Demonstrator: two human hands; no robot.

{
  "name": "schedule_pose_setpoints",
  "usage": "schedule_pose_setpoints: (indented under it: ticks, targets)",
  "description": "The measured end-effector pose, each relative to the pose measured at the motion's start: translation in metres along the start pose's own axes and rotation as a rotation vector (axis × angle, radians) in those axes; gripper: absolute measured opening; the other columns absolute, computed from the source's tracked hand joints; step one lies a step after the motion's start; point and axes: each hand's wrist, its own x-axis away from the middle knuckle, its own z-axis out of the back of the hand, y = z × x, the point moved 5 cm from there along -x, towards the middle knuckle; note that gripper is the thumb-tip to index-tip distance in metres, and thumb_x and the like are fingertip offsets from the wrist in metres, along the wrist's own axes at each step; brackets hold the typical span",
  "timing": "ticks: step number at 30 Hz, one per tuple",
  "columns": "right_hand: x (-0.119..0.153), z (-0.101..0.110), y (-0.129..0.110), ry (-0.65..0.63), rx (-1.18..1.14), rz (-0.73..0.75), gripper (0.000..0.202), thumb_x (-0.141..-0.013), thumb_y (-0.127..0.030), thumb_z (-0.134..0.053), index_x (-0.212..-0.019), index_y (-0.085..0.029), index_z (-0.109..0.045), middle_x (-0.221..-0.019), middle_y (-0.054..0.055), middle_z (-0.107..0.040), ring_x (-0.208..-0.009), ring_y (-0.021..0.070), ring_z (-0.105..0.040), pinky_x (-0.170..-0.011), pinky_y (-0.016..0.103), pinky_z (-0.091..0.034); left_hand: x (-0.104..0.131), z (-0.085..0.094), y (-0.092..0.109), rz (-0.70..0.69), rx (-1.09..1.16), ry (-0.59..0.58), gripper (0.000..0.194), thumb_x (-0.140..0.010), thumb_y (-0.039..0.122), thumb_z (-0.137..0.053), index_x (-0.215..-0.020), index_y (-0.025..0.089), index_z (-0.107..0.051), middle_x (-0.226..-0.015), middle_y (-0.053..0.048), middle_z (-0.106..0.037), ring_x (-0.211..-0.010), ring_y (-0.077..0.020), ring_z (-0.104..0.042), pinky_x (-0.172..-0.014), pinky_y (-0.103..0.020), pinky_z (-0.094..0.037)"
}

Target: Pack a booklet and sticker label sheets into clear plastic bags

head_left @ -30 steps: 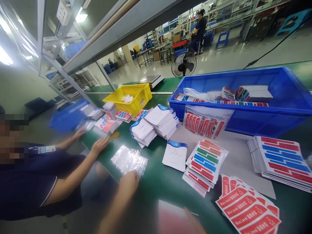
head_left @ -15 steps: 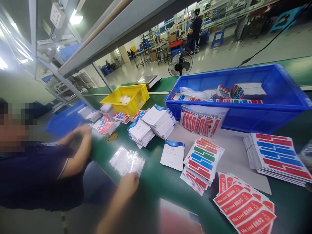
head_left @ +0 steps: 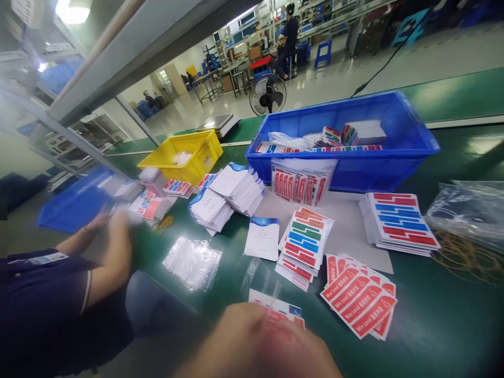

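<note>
My left hand (head_left: pixel 236 336) is at the bottom centre, blurred, its fingers closed on a clear plastic bag (head_left: pixel 255 275). Beside it my right hand (head_left: pixel 299 349), also smeared, closes around a small stack of label sheets (head_left: pixel 275 304) with white, red and blue showing. Bag and sheets meet between the two hands; whether the sheets are inside the bag is unclear. Further up lie a pile of clear bags (head_left: pixel 192 262), a single booklet (head_left: pixel 262 239), multicoloured label sheets (head_left: pixel 305 241) and fanned red Max/Min Level labels (head_left: pixel 362 296).
A co-worker's arm (head_left: pixel 114 252) works at the left near a blue bin (head_left: pixel 74 202). Behind the booklet stacks (head_left: pixel 236 186) stand a yellow bin (head_left: pixel 205 155) and a large blue bin (head_left: pixel 378 170). Label sheets (head_left: pixel 401 220) and rubber bands (head_left: pixel 468 257) lie right. A metal beam crosses overhead.
My left hand has left the pile of bags with one bag and moved right to the label sheets. My right hand has come into view. The camera has turned somewhat right.
</note>
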Motion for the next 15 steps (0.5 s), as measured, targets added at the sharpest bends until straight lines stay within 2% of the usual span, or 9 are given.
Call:
schedule_pose_setpoints:
  ticks: [3, 6, 8, 11, 15]
  targets:
    - [0.000, -0.004, -0.003, -0.019, 0.017, 0.012, 0.021, -0.079, -0.031, -0.052, -0.081, -0.022, -0.071, -0.080, 0.003, -0.072, -0.076, 0.0187, -0.068, -0.074, 0.021, -0.052, -0.003, -0.015, 0.014, -0.059, -0.007, -0.056, 0.014, -0.082, 0.019, -0.049, -0.071, 0.018, -0.057, -0.073, 0.000, -0.062, -0.068, -0.0126, -0.054, -0.063, -0.021, -0.040]
    - [0.000, -0.006, -0.002, -0.028, 0.031, -0.001, 0.022, -0.080, -0.028, -0.049, -0.070, -0.019, -0.067, -0.069, 0.002, -0.069, -0.066, 0.0160, -0.064, -0.067, 0.020, -0.050, -0.005, -0.017, 0.022, -0.096, -0.007, -0.077, 0.015, -0.081, 0.016, -0.048, -0.068, 0.017, -0.055, -0.073, 0.000, -0.062, -0.067, -0.0119, -0.054, -0.062, -0.020, -0.039]
    - [0.001, -0.007, 0.001, -0.049, 0.041, -0.032, 0.023, -0.082, -0.027, -0.048, -0.070, -0.018, -0.065, -0.068, 0.002, -0.068, -0.066, 0.0154, -0.063, -0.065, 0.020, -0.048, -0.005, -0.014, 0.024, -0.122, -0.025, -0.042, 0.015, -0.081, 0.017, -0.049, -0.067, 0.017, -0.055, -0.073, 0.000, -0.062, -0.066, -0.0118, -0.054, -0.060, -0.021, -0.038]
    - [0.002, -0.010, 0.004, -0.098, 0.074, -0.094, 0.023, -0.083, -0.028, -0.046, -0.074, -0.017, -0.064, -0.075, 0.004, -0.068, -0.073, 0.0165, -0.063, -0.064, 0.020, -0.046, -0.005, -0.013, 0.020, -0.125, -0.104, 0.069, 0.008, -0.079, 0.018, -0.052, -0.072, 0.017, -0.056, -0.076, -0.001, -0.063, -0.068, -0.0137, -0.055, -0.061, -0.022, -0.038]
    - [0.002, -0.014, 0.003, -0.143, 0.133, -0.110, 0.022, -0.084, -0.027, -0.044, -0.074, -0.017, -0.060, -0.077, 0.004, -0.068, -0.074, 0.0169, -0.062, -0.063, 0.021, -0.044, -0.003, -0.023, 0.011, -0.176, -0.151, 0.140, 0.010, -0.081, 0.017, -0.051, -0.075, 0.018, -0.059, -0.075, -0.002, -0.064, -0.070, -0.0149, -0.058, -0.064, -0.023, -0.041]
